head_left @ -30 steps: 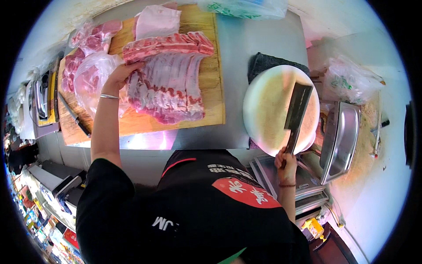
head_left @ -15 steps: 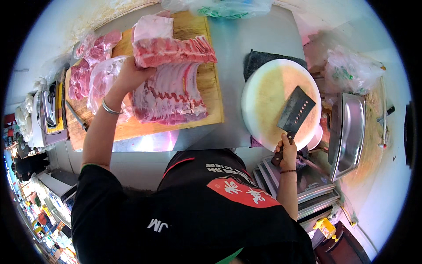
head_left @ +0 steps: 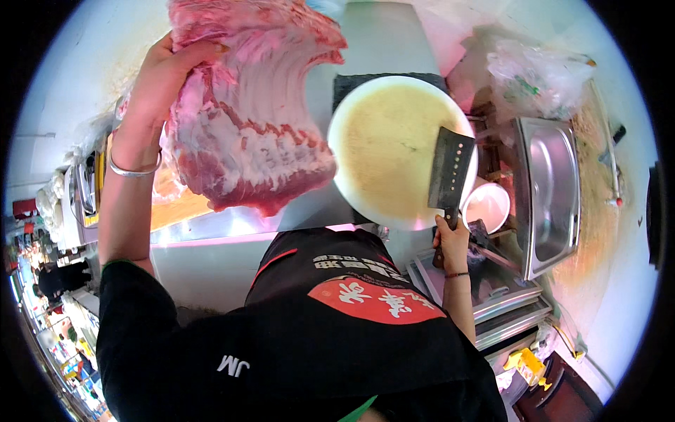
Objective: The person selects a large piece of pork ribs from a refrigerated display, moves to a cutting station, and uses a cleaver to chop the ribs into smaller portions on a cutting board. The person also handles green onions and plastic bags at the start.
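A large rack of pork ribs (head_left: 246, 133) hangs raised from my left hand (head_left: 179, 67), whose fingers grip its upper left edge. The slab's ribbed inner side shows, with a thick red meaty lower border. At the right, my right hand (head_left: 450, 239) is wrapped round the dark handle of a cleaver (head_left: 451, 169). Its broad blade, pierced by a row of holes, lies over the right part of a round white chopping block (head_left: 394, 151), pointing away from me. The rack's right edge comes close to the block's left rim; whether they touch I cannot tell.
Behind the rack, a wooden board (head_left: 184, 209) is mostly hidden on the metal table (head_left: 383, 35). Right of the block stand a pinkish-white tub (head_left: 486, 208) and a steel basin (head_left: 552, 197). Clear plastic bags (head_left: 538, 77) hang at the back right. Metal trays (head_left: 510, 299) are stacked below.
My left hand has lifted the rib rack off the wooden board, toward me. The view has shifted right. My right hand still holds the cleaver, now turned more upright over the block's right side.
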`<state>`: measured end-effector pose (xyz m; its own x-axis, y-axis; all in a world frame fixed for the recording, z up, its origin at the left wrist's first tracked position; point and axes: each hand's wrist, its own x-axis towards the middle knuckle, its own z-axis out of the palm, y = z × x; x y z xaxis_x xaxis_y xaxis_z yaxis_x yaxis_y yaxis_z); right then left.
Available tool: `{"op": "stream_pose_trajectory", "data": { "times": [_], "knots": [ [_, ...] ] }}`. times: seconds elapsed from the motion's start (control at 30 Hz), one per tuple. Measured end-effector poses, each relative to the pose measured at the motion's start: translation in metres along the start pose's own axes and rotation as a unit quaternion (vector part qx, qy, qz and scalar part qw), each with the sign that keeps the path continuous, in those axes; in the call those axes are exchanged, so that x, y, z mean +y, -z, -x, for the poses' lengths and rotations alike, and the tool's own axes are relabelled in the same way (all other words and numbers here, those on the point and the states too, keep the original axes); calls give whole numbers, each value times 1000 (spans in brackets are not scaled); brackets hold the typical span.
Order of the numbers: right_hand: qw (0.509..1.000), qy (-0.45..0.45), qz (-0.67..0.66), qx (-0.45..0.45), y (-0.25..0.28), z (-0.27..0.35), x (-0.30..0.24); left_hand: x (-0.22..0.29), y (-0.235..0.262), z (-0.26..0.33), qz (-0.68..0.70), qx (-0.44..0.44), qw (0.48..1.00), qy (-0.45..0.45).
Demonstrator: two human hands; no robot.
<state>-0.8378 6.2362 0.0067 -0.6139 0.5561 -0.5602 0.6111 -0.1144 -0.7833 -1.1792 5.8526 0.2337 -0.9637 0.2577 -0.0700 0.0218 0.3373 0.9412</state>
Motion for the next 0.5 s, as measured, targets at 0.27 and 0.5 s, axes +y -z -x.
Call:
{"op": "stream_pose_trajectory", "data": {
  "times": [0.27, 0.5],
  "knots": [
    [999, 26, 32, 7, 27, -23, -19, -187, -143, 10, 213, 100, 970, 62],
    [995, 39, 94, -20, 39, -50, 15, -302, -219, 45, 64, 126, 966, 215]
  ]
}}
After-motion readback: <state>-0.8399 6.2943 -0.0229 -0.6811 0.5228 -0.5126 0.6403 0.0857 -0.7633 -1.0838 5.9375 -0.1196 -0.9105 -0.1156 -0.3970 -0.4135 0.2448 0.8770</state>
